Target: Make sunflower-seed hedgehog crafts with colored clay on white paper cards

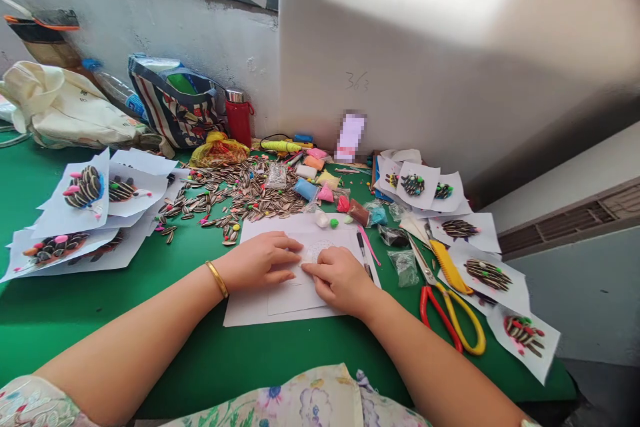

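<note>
My left hand point(260, 261) and my right hand point(340, 279) lie flat on a sheet of white paper point(295, 300), fingertips close together. Neither hand visibly holds anything. A faint round pale patch point(319, 251) sits on the paper just beyond my right fingers. Striped sunflower seeds point(240, 193) lie scattered beyond the paper, mixed with small coloured clay bits. Several paper sheets with seed-and-clay hedgehog figures point(84, 188) lie to my left. More of them point(487, 273) lie to my right.
Soft clay lumps point(306, 189) and small plastic bags stand beyond my right hand. Red-and-yellow-handled scissors point(450, 320) and a yellow utility knife point(447, 267) lie on the green table point(210, 347) to the right. A red flask point(239, 119) and cloth bags stand against the wall.
</note>
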`<state>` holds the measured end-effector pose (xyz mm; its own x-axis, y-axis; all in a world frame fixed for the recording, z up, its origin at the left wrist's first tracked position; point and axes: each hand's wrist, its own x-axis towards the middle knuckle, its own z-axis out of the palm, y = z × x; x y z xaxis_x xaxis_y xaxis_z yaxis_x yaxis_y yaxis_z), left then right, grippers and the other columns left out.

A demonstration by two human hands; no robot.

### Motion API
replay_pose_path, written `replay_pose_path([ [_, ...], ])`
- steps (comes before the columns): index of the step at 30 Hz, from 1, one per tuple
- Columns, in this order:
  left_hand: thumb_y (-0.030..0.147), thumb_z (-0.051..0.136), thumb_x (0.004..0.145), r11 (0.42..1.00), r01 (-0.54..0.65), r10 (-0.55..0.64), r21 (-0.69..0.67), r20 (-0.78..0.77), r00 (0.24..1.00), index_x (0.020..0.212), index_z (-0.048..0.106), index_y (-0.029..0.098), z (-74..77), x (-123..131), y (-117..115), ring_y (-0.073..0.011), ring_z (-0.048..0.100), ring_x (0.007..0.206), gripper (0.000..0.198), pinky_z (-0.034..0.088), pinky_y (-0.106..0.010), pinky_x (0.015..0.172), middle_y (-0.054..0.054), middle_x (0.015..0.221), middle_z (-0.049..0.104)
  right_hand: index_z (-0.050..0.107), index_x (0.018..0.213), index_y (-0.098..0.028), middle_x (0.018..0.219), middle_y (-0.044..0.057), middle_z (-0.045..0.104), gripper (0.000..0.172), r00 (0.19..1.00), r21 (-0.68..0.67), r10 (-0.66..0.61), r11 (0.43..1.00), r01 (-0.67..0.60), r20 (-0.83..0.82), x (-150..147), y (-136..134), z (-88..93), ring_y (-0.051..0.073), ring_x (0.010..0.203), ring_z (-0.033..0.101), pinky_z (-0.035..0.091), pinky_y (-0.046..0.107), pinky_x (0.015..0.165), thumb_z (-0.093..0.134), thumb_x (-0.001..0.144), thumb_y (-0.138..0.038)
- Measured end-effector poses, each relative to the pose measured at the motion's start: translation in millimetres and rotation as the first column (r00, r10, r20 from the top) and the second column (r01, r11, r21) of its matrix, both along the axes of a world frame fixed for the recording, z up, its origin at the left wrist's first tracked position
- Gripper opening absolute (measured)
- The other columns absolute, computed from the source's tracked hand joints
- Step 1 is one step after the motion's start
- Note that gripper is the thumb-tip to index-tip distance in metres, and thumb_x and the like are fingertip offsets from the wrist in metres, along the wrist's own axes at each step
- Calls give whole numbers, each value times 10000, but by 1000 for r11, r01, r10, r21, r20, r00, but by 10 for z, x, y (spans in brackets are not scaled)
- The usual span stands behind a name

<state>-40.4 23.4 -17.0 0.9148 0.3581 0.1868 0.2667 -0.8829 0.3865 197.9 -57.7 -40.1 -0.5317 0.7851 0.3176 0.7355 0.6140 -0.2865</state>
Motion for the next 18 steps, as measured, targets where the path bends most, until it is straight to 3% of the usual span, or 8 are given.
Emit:
replay_pose_path([
  [18, 347, 630, 887, 1000, -4, 4, 17, 35, 999, 1099, 728, 257, -1, 15, -11, -259, 610, 1094, 251, 456, -425, 1019, -94, 1259, 654, 711, 1143, -239, 836, 44, 621, 348, 999, -23, -48, 999, 48, -5, 9, 16, -26, 188, 812, 555, 356, 337, 745, 569, 839, -148],
])
